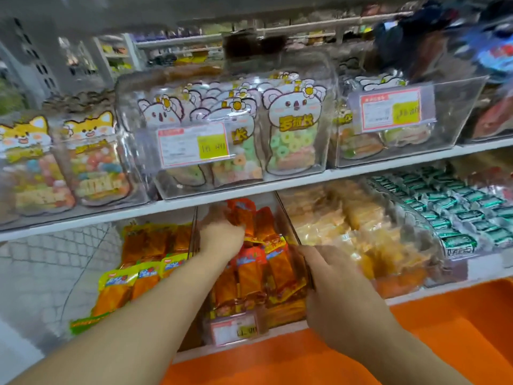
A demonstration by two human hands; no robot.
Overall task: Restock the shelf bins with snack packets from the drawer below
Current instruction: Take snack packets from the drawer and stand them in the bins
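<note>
Your left hand [222,234] grips orange foil snack packets [251,262] far inside the clear plastic shelf bin [288,232]; your right hand [333,279], fingers straight, presses the bin's near right wall

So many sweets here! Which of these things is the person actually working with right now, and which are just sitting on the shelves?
In the job:
- left hand, deep among the orange snack packets
- right hand, at the clear divider of their bin

Just sitting there:
- koala candy bags
- fox candy bags
- green-wrapped sweets
- pale yellow packets
- price label
</note>
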